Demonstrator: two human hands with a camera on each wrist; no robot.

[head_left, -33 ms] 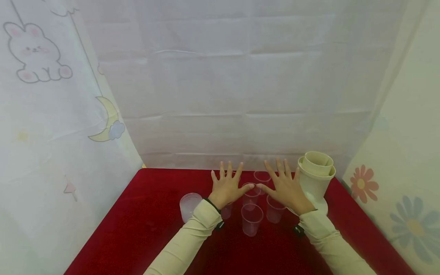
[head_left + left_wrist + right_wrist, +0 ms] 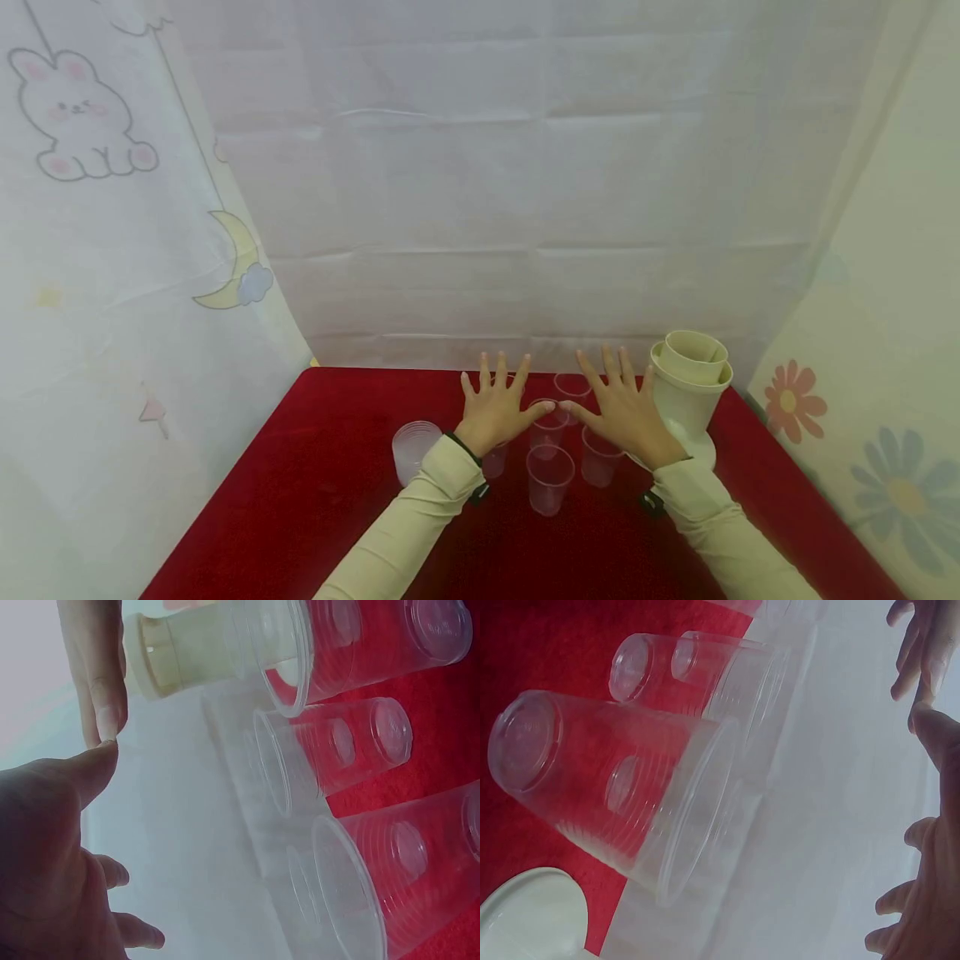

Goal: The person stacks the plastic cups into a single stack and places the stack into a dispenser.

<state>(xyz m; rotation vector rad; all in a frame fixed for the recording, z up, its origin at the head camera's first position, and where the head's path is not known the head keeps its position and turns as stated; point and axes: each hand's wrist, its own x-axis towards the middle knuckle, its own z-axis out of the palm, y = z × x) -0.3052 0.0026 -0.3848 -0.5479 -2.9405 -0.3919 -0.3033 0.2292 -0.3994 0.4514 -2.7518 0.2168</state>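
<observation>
Both hands hover palm down over several clear plastic cups, fingers spread and holding nothing. The left hand (image 2: 492, 417) and the right hand (image 2: 624, 421) have their thumb tips together or nearly so. Below and in front of the thumbs stands the nearest cup (image 2: 551, 483), upright with its mouth up. Another cup (image 2: 600, 461) is under the right hand, and one more (image 2: 494, 463) is partly hidden by the left wrist. The left wrist view has open cups (image 2: 352, 881) below the left hand. In the right wrist view a large cup (image 2: 615, 780) stands apart from the fingers.
A stack of clear cups (image 2: 414, 446) stands left of the left wrist. Beyond the right hand is a cream-coloured container (image 2: 686, 398) with round openings. A red cloth (image 2: 315, 500) covers the table, with printed white sheets (image 2: 480, 183) around it.
</observation>
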